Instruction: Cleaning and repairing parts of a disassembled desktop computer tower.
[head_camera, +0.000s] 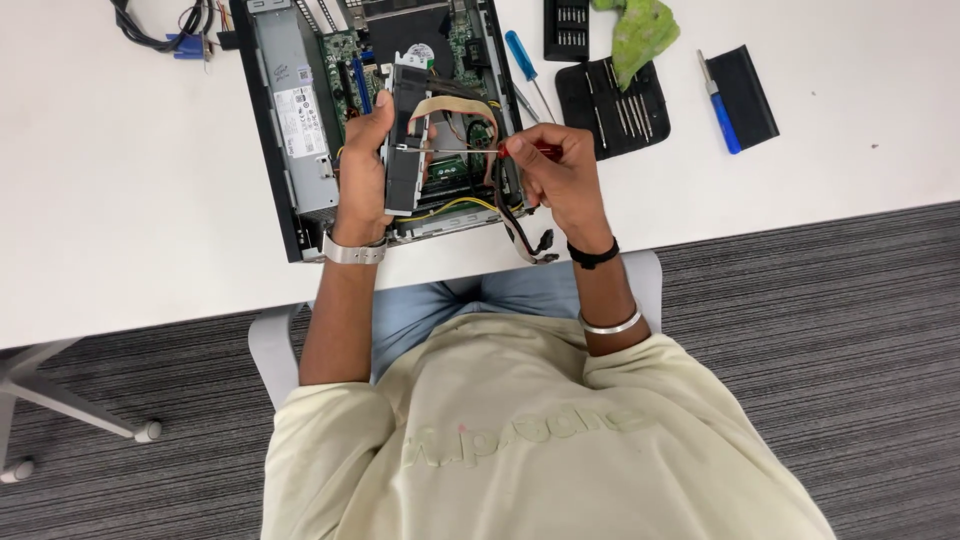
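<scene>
Left hand (362, 160) grips drive cage (405, 140) upright over open computer case (275, 130), table's 12 o'clock. Right hand (560, 170) pinches red-handled screwdriver (470, 150), tip touching cage at its 3 o'clock.

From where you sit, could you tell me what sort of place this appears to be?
Probably an office or a computer repair bench: an opened desktop computer lies on a white table, a screwdriver bit set sits beside it, and grey striped carpet covers the floor.
</scene>
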